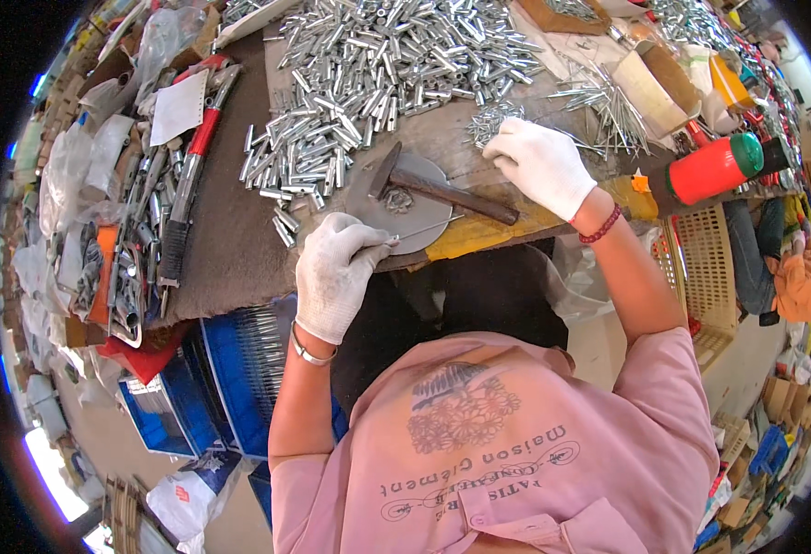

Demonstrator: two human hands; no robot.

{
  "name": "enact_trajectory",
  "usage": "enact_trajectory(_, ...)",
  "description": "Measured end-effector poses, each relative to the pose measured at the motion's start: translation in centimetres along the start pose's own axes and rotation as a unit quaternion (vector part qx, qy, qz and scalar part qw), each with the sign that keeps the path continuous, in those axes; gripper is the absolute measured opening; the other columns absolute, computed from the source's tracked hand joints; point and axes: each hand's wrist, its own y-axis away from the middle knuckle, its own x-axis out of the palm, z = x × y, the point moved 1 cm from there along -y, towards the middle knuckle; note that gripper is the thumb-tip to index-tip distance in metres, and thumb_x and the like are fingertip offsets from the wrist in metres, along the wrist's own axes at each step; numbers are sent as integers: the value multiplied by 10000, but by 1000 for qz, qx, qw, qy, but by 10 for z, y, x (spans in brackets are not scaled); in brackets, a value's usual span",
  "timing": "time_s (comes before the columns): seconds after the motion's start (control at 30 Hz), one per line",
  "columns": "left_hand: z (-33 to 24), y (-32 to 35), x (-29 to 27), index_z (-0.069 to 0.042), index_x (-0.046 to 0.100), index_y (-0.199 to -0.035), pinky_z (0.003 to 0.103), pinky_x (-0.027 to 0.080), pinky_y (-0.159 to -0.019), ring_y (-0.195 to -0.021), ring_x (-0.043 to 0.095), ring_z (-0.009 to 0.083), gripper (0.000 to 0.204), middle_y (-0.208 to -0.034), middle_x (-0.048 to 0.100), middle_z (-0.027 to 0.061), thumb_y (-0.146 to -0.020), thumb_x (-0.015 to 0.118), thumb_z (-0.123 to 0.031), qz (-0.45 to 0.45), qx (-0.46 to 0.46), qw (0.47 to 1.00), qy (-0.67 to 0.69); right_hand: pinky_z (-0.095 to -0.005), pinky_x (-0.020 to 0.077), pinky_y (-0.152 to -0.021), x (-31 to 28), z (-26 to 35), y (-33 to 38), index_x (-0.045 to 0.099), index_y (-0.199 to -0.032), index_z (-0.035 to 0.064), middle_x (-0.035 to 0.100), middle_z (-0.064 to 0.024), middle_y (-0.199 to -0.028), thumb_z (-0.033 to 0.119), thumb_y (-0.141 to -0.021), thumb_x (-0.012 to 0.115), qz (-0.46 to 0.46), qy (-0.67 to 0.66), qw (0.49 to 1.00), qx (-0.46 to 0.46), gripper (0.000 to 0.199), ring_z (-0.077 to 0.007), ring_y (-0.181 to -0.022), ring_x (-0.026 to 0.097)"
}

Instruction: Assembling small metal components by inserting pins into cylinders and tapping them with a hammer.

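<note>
My left hand (pixel 332 277), in a white glove, pinches a small metal piece at the near edge of a grey round-edged plate (pixel 419 238). A thin metal rod (pixel 435 224) runs from those fingertips across the plate. On the plate lies a hammer (pixel 452 196) with a dark head and wooden handle. My right hand (pixel 544 166), also gloved, is beside a small heap of short metal pins (pixel 498 118), thumb and fingers drawn together; anything between them is hidden. Beyond the plate spreads a big pile of shiny metal tubes (pixel 369 69).
Long thin rods (pixel 613 115) lie right of the pins. A red cylinder with a green end (pixel 715 171) sits at the bench's right edge. Tools with red handles (pixel 204 134) crowd the left side. Blue crates (pixel 248 369) and a yellow basket (pixel 708 268) stand below bench height.
</note>
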Motion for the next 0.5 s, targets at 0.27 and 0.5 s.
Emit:
enact_trajectory(0.27, 1, 2, -1, -104, 800, -892, 395, 548, -748, -855, 696, 303, 118, -893, 685, 93, -797, 855, -62, 15, -17, 1000, -18, -412, 601, -753, 10, 7, -13, 688, -881, 128, 635, -67, -921, 120, -869, 709, -1, 103, 993, -61, 25, -280, -859, 711)
enact_trajectory(0.5, 6, 3, 0, -115, 778, -874, 433, 541, -773, -882, 679, 335, 75, -902, 668, 88, -813, 817, -94, 18, -4, 999, -37, -397, 603, -734, -4, 62, -13, 691, -975, 117, 704, -80, -945, 55, -898, 717, -35, -72, 996, -41, 102, -319, -831, 726)
